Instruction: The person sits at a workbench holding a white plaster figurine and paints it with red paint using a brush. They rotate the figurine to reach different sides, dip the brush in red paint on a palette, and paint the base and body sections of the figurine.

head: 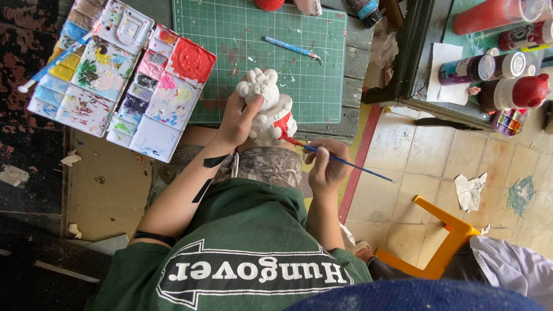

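Note:
My left hand (239,118) grips a white plaster figurine (266,109) shaped like a small animal, holding it tilted over the near edge of the green cutting mat (253,34). Part of the figurine's side is painted red. My right hand (327,164) holds a thin blue paintbrush (345,162), and its red-tipped bristles touch the red patch on the figurine.
A paint palette box (124,72) with many mixed colours and a red block lies open at left, a brush resting across it. Another blue brush (292,49) lies on the mat. Paint bottles (495,66) stand on the right table. A yellow stool (446,236) sits on the tiled floor.

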`<move>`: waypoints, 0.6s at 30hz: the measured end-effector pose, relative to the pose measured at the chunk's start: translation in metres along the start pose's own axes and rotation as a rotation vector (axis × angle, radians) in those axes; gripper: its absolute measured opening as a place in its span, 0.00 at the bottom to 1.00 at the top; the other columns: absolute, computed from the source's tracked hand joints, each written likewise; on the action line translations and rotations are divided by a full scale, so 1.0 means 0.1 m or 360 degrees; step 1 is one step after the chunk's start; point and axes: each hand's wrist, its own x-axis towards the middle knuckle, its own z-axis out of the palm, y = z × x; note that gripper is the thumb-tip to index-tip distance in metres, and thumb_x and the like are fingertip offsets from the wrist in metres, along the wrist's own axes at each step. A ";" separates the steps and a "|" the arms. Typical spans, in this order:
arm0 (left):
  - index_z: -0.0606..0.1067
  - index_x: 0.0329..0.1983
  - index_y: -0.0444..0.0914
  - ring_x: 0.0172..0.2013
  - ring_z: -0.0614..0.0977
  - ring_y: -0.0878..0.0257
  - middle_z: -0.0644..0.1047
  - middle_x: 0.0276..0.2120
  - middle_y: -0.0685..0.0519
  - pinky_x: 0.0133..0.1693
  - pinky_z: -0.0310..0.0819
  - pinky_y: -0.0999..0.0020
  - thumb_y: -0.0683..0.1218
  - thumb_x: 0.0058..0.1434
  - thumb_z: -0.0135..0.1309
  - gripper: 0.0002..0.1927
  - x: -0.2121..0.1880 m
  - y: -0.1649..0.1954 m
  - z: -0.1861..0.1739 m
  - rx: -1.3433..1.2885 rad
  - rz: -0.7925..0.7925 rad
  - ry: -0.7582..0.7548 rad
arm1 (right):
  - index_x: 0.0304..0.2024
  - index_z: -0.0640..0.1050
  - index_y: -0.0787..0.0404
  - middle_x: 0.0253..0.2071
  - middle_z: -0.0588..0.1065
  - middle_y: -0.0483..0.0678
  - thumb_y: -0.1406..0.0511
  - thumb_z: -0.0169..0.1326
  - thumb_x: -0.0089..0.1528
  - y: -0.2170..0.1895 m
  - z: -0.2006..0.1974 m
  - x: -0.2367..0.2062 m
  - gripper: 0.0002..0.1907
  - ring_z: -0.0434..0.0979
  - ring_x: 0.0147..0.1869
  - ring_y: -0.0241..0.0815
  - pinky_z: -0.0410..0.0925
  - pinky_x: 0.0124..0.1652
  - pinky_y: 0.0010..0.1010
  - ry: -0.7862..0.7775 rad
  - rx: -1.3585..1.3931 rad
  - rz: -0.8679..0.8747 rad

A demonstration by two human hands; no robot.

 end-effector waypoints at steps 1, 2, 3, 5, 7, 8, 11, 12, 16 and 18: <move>0.60 0.73 0.30 0.63 0.72 0.62 0.72 0.63 0.47 0.65 0.66 0.65 0.47 0.75 0.47 0.28 0.00 0.00 0.00 0.0005 0.0000 -0.0001 | 0.44 0.67 0.66 0.37 0.77 0.56 0.70 0.46 0.74 -0.01 0.00 -0.01 0.04 0.76 0.31 0.36 0.70 0.31 0.26 -0.0056 -0.0046 -0.0029; 0.60 0.73 0.30 0.63 0.72 0.62 0.71 0.64 0.47 0.65 0.66 0.65 0.47 0.75 0.47 0.28 0.00 0.00 -0.01 0.0012 0.0002 -0.0003 | 0.44 0.67 0.66 0.37 0.77 0.56 0.69 0.45 0.74 -0.02 0.00 0.00 0.05 0.75 0.30 0.37 0.70 0.32 0.26 -0.0061 -0.0126 -0.0078; 0.59 0.74 0.30 0.63 0.72 0.62 0.71 0.64 0.47 0.66 0.65 0.65 0.47 0.75 0.47 0.28 0.00 0.00 0.00 0.0010 0.0006 -0.0010 | 0.44 0.67 0.65 0.37 0.77 0.55 0.69 0.45 0.75 -0.02 -0.01 0.00 0.05 0.75 0.30 0.37 0.70 0.32 0.26 -0.0068 -0.0207 -0.0127; 0.59 0.74 0.30 0.64 0.72 0.62 0.71 0.64 0.47 0.66 0.65 0.65 0.47 0.75 0.47 0.28 0.00 0.00 -0.01 0.0008 0.0020 -0.0020 | 0.45 0.66 0.65 0.38 0.76 0.55 0.67 0.45 0.76 0.00 -0.02 0.03 0.06 0.74 0.31 0.38 0.70 0.31 0.26 0.0011 -0.0148 -0.0087; 0.59 0.74 0.30 0.64 0.71 0.62 0.70 0.64 0.47 0.67 0.64 0.65 0.48 0.75 0.48 0.29 0.00 0.00 -0.02 -0.0027 0.0007 -0.0038 | 0.47 0.66 0.64 0.39 0.75 0.55 0.65 0.43 0.76 0.06 -0.02 0.06 0.07 0.73 0.33 0.39 0.70 0.30 0.25 0.0185 0.0131 0.0099; 0.59 0.74 0.29 0.64 0.71 0.62 0.70 0.65 0.47 0.67 0.64 0.65 0.48 0.74 0.48 0.30 0.00 0.00 -0.03 -0.0043 0.0002 -0.0050 | 0.47 0.65 0.63 0.38 0.75 0.55 0.64 0.43 0.76 0.10 -0.02 0.09 0.08 0.73 0.30 0.38 0.67 0.28 0.24 0.0141 0.0212 0.0176; 0.59 0.74 0.29 0.64 0.71 0.62 0.70 0.64 0.47 0.67 0.63 0.64 0.49 0.74 0.49 0.31 -0.01 0.00 -0.06 -0.0087 -0.0030 -0.0082 | 0.46 0.64 0.62 0.35 0.75 0.54 0.62 0.42 0.76 0.23 -0.03 0.14 0.09 0.71 0.24 0.35 0.62 0.25 0.22 0.0059 0.0387 0.0352; 0.59 0.74 0.29 0.64 0.71 0.62 0.70 0.64 0.47 0.67 0.63 0.64 0.49 0.74 0.48 0.31 -0.02 0.00 -0.07 -0.0086 -0.0041 -0.0098 | 0.47 0.64 0.62 0.35 0.75 0.54 0.61 0.42 0.76 0.27 -0.04 0.16 0.10 0.71 0.24 0.35 0.63 0.25 0.22 0.0065 0.0404 0.0365; 0.59 0.73 0.30 0.64 0.72 0.61 0.71 0.64 0.47 0.67 0.64 0.63 0.49 0.74 0.47 0.29 -0.02 -0.01 -0.07 -0.0085 -0.0054 -0.0118 | 0.46 0.65 0.62 0.34 0.75 0.53 0.62 0.41 0.78 0.32 -0.06 0.18 0.10 0.70 0.23 0.34 0.58 0.25 0.19 0.0105 0.0472 0.0418; 0.59 0.74 0.31 0.65 0.71 0.61 0.70 0.65 0.47 0.68 0.64 0.62 0.48 0.74 0.47 0.29 -0.02 -0.01 -0.07 -0.0082 -0.0038 -0.0120 | 0.46 0.64 0.62 0.37 0.76 0.53 0.62 0.43 0.77 0.27 -0.04 0.17 0.09 0.74 0.29 0.37 0.65 0.27 0.22 -0.0038 0.0467 0.0365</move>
